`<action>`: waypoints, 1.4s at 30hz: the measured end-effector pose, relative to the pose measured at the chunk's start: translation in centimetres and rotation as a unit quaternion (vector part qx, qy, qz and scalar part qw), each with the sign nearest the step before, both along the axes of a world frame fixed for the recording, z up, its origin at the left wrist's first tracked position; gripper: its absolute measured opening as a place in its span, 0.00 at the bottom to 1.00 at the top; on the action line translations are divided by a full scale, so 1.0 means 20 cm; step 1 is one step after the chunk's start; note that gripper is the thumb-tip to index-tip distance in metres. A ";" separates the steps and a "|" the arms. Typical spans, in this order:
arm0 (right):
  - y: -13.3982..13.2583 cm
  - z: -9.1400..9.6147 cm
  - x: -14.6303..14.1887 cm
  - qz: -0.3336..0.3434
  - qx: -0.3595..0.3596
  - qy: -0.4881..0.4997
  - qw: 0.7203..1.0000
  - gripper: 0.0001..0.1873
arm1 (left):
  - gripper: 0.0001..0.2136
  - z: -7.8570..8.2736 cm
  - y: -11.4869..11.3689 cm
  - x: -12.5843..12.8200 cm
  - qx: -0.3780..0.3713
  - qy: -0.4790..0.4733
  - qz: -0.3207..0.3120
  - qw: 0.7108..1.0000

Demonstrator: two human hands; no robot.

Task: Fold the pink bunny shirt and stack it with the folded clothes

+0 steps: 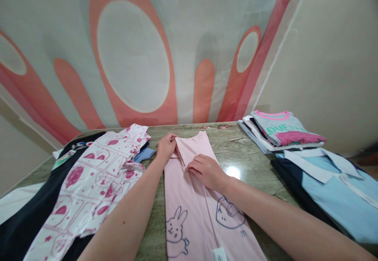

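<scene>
A pink garment point(193, 209) with a line-drawn rabbit and another drawn figure lies lengthwise on the table in front of me. Its kind is unclear; a white label shows at the near end. At its far left corner, my left hand point(167, 146) is closed, pinching the cloth and lifting it slightly. My right hand point(206, 171) is also closed, its fingertips gripping a fold near the middle of the far part. Between the two hands the fabric stands up in a loose crease. The palm side of each hand is hidden.
Left of me, a white garment with pink print point(97, 178) lies over dark clothes point(35, 217). On the right, a stack of folded shirts point(283, 131) stands behind a light blue garment with a white collar point(339, 186). The wood-patterned table point(236, 146) ends at a patterned wall covering point(183, 95).
</scene>
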State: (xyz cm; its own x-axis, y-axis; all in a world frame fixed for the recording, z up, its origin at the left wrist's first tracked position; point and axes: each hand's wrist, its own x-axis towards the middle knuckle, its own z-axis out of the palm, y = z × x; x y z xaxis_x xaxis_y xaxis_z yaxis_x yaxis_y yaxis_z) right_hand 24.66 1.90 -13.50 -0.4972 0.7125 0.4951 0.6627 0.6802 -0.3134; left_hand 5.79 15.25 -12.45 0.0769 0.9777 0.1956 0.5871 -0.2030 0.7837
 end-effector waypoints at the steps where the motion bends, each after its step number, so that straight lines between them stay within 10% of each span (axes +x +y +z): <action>1: 0.00 0.00 0.00 0.003 0.000 0.004 1.000 0.07 | 0.10 0.01 0.00 0.00 -0.019 -0.006 0.003 1.000; 10: -0.02 0.02 0.00 0.025 -0.009 0.017 1.000 0.10 | 0.13 0.06 -0.06 0.07 -0.170 -0.089 -0.025 0.981; 17: 0.02 0.00 0.07 -0.100 0.013 0.092 0.991 0.15 | 0.33 0.06 -0.10 0.10 -0.140 -0.051 -0.007 0.989; 34: 0.15 -0.03 0.24 -0.241 -0.045 -0.081 0.966 0.17 | 0.28 -0.01 -0.07 0.09 -0.087 0.013 0.001 0.996; 42: 0.36 -0.04 0.16 -0.115 -0.072 -0.066 0.989 0.24 | 0.27 -0.01 -0.08 0.10 -0.073 0.010 0.006 0.997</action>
